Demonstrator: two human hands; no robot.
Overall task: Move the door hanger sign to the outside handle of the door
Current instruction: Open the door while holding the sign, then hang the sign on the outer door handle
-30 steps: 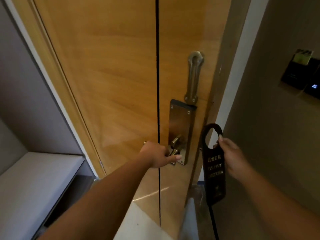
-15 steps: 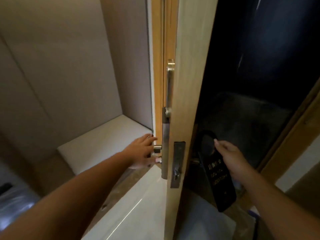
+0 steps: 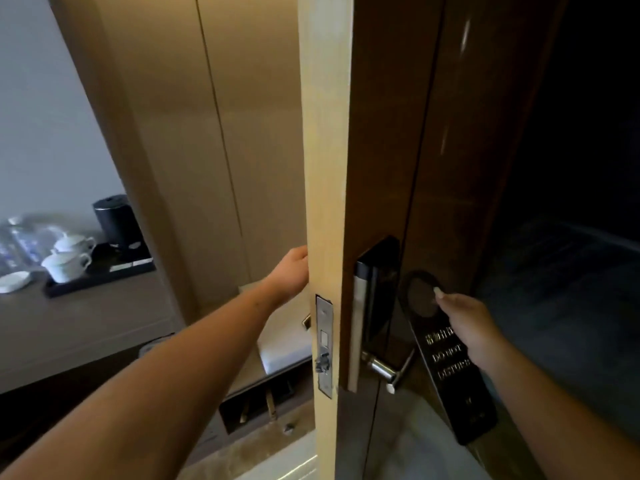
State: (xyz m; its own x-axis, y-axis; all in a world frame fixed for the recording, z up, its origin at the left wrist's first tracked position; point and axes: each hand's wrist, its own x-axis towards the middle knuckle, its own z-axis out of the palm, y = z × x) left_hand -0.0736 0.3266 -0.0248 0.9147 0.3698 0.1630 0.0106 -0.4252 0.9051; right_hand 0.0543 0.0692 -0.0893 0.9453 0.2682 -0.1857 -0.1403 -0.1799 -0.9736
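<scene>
While the door [image 3: 325, 168] stands edge-on mid-frame, a tabletop [image 3: 86, 317] at left carries a tray w/ two white cups [image 3: 65, 261] and a dark kettle [image 3: 116, 221]; corridor at right is dark; left hand [image 3: 291, 271] reaches behind the door's inner side, fingers hidden, grip can't be told; right hand [image 3: 465, 322] is closed on the black door hanger sign [image 3: 450, 368], just beside the outside handle [image 3: 388, 370], not yet hung.
</scene>
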